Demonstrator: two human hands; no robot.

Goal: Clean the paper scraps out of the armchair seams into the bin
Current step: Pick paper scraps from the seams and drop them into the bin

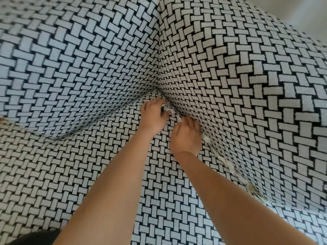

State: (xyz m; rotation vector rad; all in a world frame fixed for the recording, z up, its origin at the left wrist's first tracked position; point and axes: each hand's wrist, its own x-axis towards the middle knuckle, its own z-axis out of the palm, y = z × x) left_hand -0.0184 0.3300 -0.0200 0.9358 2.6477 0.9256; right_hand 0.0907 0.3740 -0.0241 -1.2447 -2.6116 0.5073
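Note:
I look down into a black-and-white woven-pattern armchair (88,165). My left hand (153,116) sits at the back right corner of the seat, its fingers curled round a small bunch of white paper scraps (166,108). My right hand (185,137) is just beside it, fingertips pinching a scrap (179,118) at the seam between seat and right arm. More white scraps (228,163) lie wedged along that same seam, running toward the front, with a crumpled clump (254,191) near the seat's front right. No bin is in view.
The chair's backrest (79,59) rises at left and its right arm (247,85) at right, closing in the corner. A pale wall or floor (300,11) shows at the top right. Dark clothing (35,237) sits at the bottom left edge.

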